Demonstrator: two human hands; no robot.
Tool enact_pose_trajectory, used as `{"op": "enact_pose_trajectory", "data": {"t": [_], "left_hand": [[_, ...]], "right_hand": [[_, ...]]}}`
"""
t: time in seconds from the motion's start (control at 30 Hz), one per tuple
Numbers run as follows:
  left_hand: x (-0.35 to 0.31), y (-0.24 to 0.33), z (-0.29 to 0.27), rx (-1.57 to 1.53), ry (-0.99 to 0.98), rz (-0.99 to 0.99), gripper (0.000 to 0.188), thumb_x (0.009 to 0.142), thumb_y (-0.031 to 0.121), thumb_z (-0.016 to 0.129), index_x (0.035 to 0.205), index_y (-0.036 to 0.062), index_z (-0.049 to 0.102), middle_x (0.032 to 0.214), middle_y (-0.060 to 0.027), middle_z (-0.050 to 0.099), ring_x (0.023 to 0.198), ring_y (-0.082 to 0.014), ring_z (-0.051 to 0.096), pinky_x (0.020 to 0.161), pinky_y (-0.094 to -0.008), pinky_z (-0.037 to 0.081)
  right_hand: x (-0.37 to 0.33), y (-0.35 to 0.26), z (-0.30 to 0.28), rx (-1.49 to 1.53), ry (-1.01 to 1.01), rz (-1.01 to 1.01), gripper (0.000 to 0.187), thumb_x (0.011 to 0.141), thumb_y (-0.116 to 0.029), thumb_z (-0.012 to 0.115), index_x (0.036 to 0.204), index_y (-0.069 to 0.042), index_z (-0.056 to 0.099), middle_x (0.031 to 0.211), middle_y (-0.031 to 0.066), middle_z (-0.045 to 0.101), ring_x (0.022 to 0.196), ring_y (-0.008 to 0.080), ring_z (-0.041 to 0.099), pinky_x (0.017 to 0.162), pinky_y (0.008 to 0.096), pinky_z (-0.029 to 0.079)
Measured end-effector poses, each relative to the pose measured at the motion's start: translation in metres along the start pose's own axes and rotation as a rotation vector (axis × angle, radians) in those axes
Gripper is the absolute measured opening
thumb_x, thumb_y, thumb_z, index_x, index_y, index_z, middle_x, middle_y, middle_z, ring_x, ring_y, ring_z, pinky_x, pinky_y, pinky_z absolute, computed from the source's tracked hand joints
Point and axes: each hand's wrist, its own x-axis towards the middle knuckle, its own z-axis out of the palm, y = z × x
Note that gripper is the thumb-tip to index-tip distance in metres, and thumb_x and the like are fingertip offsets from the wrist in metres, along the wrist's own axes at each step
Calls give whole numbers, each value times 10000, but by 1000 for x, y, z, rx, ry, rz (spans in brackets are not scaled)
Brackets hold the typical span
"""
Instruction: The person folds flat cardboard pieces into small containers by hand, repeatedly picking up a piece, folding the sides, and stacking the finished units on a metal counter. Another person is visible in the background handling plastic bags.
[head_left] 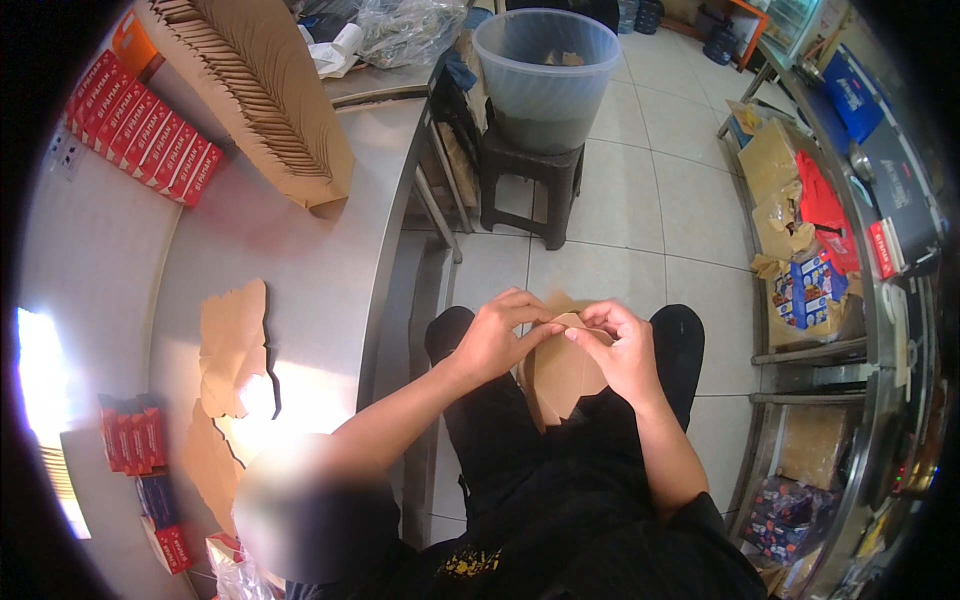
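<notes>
Black cloth of my shirt (pixel 570 525), with a yellow print on its front, lies closest, and my dark trousers (pixel 478 395) spread out beyond it. Between my thighs, above my lap, is a folded brown cardboard piece (pixel 565 375). Both ends of my grip are closed on it: my left hand (pixel 497 335) pinches its upper edge between thumb and fingers, and my right hand (pixel 622 350) pinches the same edge just beside.

To my left runs a metal desk (pixel 310 250). Flat brown sheets (pixel 233 345) lie on it near my left forearm; farther off stands a tall stack of brown cardboard (pixel 245 100), with a row of red-and-white boxes (pixel 140 130) left of it. Ahead, a translucent tub (pixel 545 85) sits on a dark stool (pixel 530 175) on the tiled floor (pixel 610 265). To my right, a metal rack (pixel 810 355) carries cartons and packages.
</notes>
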Motion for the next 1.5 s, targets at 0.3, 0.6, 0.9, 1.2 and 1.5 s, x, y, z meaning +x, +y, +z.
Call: {"op": "enact_pose_trajectory", "data": {"t": [0.3, 0.6, 0.9, 1.2, 1.5], "left_hand": [[4, -35, -6, -457, 420, -496, 328, 1002, 89, 773, 1288, -14, 651, 888, -24, 727, 825, -38, 630, 717, -216, 470], [7, -37, -12, -630, 291, -574, 636, 1020, 53, 721, 1569, -43, 414, 967, -59, 729, 861, -84, 663, 764, -276, 534], [-3, -6, 5, -668, -153, -516, 863, 964, -45, 739, 1665, 108, 259, 1093, -94, 712, 1024, -105, 683, 877, -277, 563], [-3, -2, 0, -177, 5, -386, 876, 905, 431, 869, 1526, -5, 432, 1141, -138, 707, 1165, -246, 665, 1048, -407, 506], [-14, -6, 12, -980, -62, -634, 504, 1110, 379, 613, 1380, -46, 637, 1231, -107, 724, 1129, -150, 652, 986, -337, 515]], "right_hand": [[-21, 21, -2, 294, -141, 248, 307, 947, -134, 829, 1131, 36, 652, 907, 94, 770, 879, 129, 731, 817, 286, 563], [-8, 19, -11, -539, 302, -173, 141, 907, -73, 810, 1017, 2, 763, 1040, 134, 705, 937, 277, 700, 802, 350, 558], [3, 50, -5, 220, 323, -21, 441, 1004, -71, 726, 1423, 22, 622, 1313, 116, 709, 1166, 174, 701, 969, 329, 584], [9, 14, -6, -28, 401, -60, 177, 1005, -58, 733, 1128, 28, 640, 953, 170, 803, 917, 184, 788, 819, 307, 590], [10, 1, 19, -314, 216, -356, 115, 955, -26, 739, 1026, -11, 650, 1129, 180, 781, 997, 321, 782, 811, 364, 604]]}}
